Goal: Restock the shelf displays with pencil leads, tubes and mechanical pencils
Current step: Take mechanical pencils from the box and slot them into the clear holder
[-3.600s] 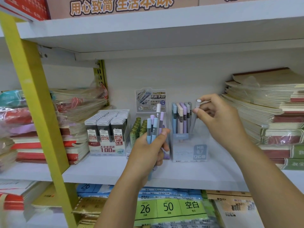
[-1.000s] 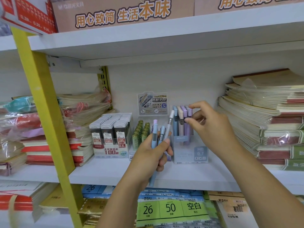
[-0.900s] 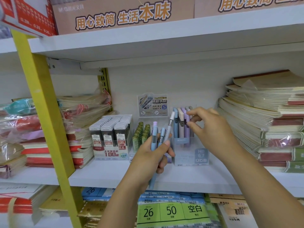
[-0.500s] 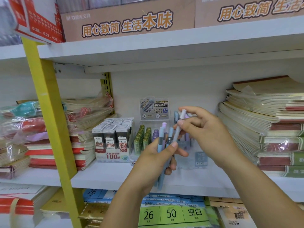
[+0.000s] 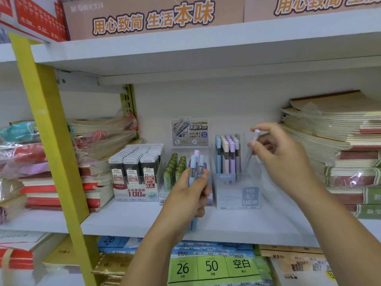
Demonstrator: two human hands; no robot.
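Left hand [image 5: 186,201] grips a pencil bundle [image 5: 194,168] upright before the white shelf [image 5: 127,219]. Right hand [image 5: 282,159] pinches a single pencil [image 5: 255,134], tilted, over the right side of the clear display box [image 5: 237,195] holding stocked pencils [image 5: 226,153]. Green tubes [image 5: 175,170] and lead boxes [image 5: 136,172] stand to its left.

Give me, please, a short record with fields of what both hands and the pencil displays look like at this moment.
Left hand: grips a bunch of pencils, upright, in front of the displays.
Right hand: pinches a single pencil, tilted, near its top.
Clear box: on the shelf; standing pencils fill its left part; the single pencil is at its right part.
Left of box: green tubes, then lead packs.
Far right: stacked notebooks.
Unclear: the single pencil's lower end is blurred.
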